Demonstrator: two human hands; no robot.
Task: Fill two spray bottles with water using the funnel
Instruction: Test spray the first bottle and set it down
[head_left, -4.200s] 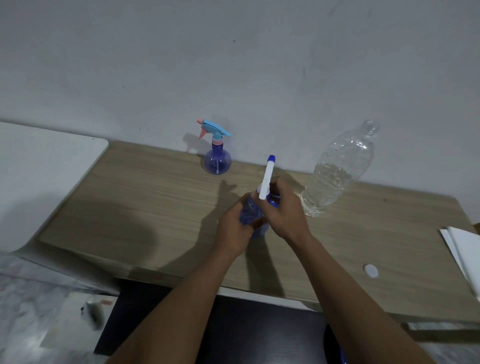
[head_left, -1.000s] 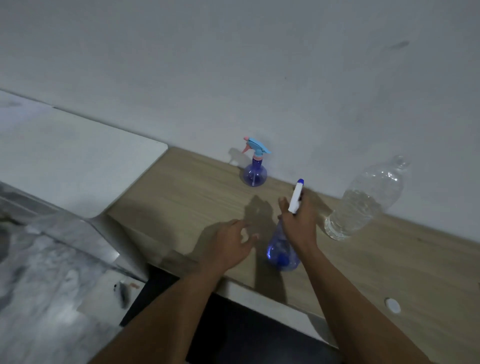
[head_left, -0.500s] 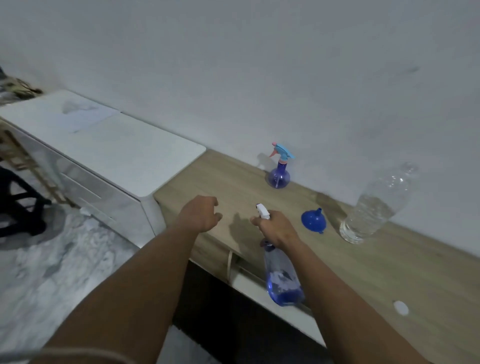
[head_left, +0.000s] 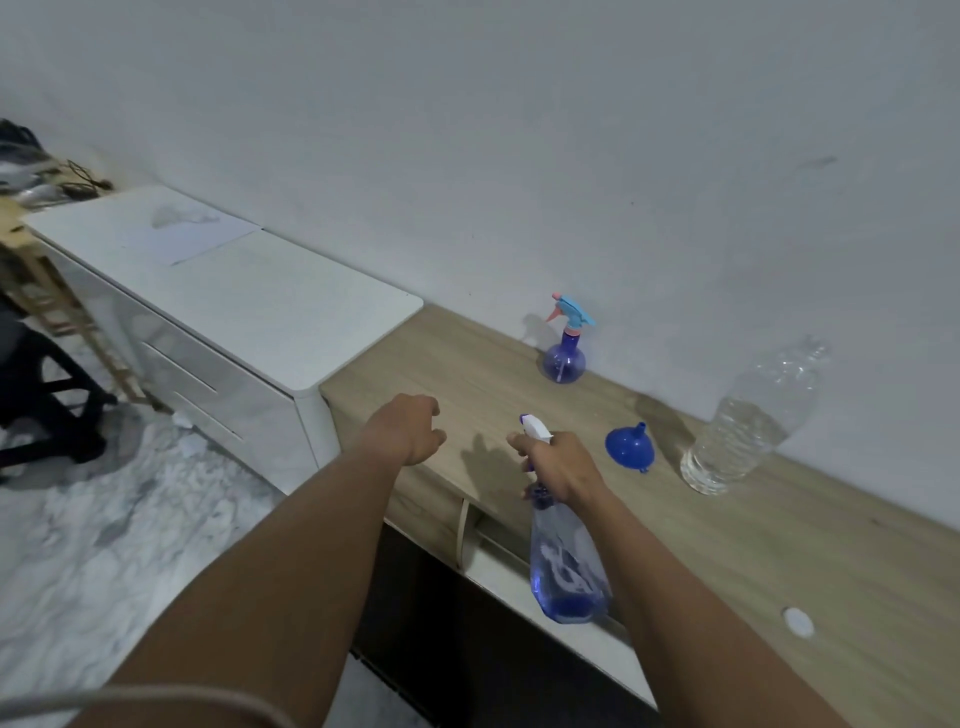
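Note:
My right hand (head_left: 558, 465) grips the white trigger head of a blue spray bottle (head_left: 566, 566), held in the air past the front edge of the wooden table (head_left: 779, 545), nozzle pointing left. Water sits in the bottle's bottom. My left hand (head_left: 408, 428) hovers over the table's left end, fingers curled, holding nothing. A blue funnel (head_left: 629, 447) lies on its side on the table. A second blue spray bottle (head_left: 565, 345) with a light blue and pink head stands by the wall. A clear water bottle (head_left: 748, 426), partly full, stands at the right.
A small white cap (head_left: 798, 621) lies on the table near its front edge. A white cabinet (head_left: 234, 306) adjoins the table on the left. A black stool (head_left: 47, 400) and a wooden frame stand at far left on the marble floor. The wall runs behind.
My right hand lifted the spray bottle off the table and brought it out past the front edge. My left hand let go and moved left. The view swung left; the funnel came into sight.

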